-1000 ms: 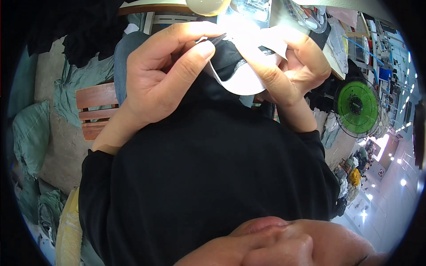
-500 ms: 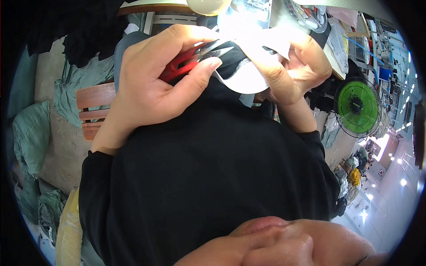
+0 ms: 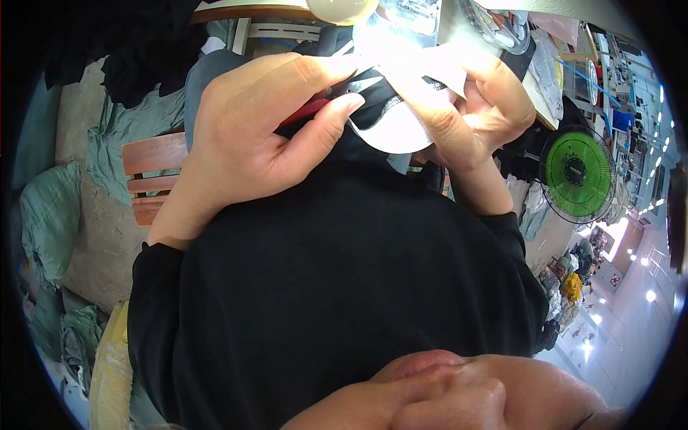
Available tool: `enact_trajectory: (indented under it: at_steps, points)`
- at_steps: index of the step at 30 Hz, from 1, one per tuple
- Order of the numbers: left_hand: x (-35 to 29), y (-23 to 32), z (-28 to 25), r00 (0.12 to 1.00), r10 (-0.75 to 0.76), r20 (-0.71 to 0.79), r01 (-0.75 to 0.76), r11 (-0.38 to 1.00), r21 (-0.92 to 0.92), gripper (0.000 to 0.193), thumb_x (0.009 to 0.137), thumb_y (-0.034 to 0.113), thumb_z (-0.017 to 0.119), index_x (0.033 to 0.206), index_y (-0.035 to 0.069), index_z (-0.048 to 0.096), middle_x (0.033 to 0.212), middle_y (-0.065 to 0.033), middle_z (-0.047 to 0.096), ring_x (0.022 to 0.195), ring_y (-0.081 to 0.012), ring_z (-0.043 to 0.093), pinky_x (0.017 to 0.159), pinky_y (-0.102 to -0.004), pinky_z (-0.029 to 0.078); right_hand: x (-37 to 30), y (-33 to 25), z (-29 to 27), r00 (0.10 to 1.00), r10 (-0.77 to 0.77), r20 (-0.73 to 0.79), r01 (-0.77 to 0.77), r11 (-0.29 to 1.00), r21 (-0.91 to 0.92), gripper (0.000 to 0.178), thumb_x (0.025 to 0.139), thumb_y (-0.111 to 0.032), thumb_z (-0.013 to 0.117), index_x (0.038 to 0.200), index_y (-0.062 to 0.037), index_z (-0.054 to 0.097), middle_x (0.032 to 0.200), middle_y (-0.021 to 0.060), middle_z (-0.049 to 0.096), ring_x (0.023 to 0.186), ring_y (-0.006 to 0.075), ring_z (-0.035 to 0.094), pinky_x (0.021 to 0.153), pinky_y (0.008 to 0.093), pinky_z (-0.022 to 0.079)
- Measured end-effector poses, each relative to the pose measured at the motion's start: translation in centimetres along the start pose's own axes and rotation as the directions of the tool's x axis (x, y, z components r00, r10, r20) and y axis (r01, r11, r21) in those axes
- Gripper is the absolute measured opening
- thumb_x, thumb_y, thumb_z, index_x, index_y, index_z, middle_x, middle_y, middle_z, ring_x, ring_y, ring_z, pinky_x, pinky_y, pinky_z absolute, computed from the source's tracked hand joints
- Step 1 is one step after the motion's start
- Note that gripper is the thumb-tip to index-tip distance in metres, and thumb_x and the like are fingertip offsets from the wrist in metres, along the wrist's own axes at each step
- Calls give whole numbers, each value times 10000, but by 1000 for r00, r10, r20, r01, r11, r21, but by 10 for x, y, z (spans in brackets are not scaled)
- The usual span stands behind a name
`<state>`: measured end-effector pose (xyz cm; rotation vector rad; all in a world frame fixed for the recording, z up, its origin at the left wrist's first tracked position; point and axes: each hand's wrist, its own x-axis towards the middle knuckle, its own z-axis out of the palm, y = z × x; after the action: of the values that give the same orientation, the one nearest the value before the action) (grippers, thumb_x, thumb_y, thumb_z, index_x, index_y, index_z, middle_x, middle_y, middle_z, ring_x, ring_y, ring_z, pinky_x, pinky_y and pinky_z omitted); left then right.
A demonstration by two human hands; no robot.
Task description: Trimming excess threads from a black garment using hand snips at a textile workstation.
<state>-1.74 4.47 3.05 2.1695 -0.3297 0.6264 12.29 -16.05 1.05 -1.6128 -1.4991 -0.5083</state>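
Observation:
My left hand point(image 3: 251, 132) is closed around red-handled thread snips point(image 3: 307, 112), with most of the handle hidden in the palm. The short metal blades stick out past my thumb, pointing right toward the cloth. A small piece of white and black fabric point(image 3: 398, 133) with a stitched seam hangs curved from my right hand point(image 3: 473, 118), which pinches it between thumb and fingers. The blade tips lie close to the fabric's black part; whether they touch it I cannot tell. Strong glare washes out the fingertips and the fabric's upper part.
A bright lit worktable with a clear container point(image 3: 494, 25) lies ahead. On the right stands a green fan point(image 3: 577, 172). A wooden slatted seat point(image 3: 154, 154) and green cloth bundles point(image 3: 50, 218) are at the left, with dark cloth point(image 3: 147, 61) above them.
My left hand has turned and shifted slightly right, covering more of the red handle. The snips' blades have moved a little toward the fabric. My right hand stays nearly still.

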Motion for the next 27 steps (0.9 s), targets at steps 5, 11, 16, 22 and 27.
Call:
enact_trajectory:
  at_steps: [5,11,16,22,27]
  points:
    - [-1,-1,0,1000,-11,-2,11,1000,27,278,831,31,734,1100,-27,699,794,-104,683,632,-148,618,568,-225,452,11,3,0,968,-249,5,248,959,-139,346,606,-90,826,942,-89,742,962,204,649,758,258,665,590,257,496]
    - [-1,0,1,1000,-17,-1,17,1000,12,276,828,24,733,1096,-31,699,785,-100,680,621,-147,610,560,-225,445,4,5,-1,977,-210,31,212,970,-121,352,599,-88,831,941,-94,749,1023,194,626,803,256,662,622,260,505]
    - [-1,-2,1,1000,7,9,-7,1000,27,266,830,22,732,1089,-31,700,786,-98,680,619,-148,610,560,-226,447,-1,-5,0,991,111,70,-109,993,-35,335,608,-75,833,933,-103,758,1075,168,590,865,257,652,648,264,513]
    - [-1,-3,1,1000,11,18,-12,999,38,251,838,2,726,1085,-26,702,779,-94,675,612,-144,608,552,-225,443,4,10,13,916,-373,-151,340,918,-203,309,575,-63,818,876,-82,755,1067,168,596,837,258,651,660,274,515]
    - [-3,-4,3,1000,30,8,-30,998,60,240,844,-10,723,1083,-21,705,765,-89,670,601,-138,600,541,-223,435,6,1,3,974,-222,43,225,968,-107,362,541,-88,818,897,-80,750,1039,183,614,826,266,652,664,289,510]
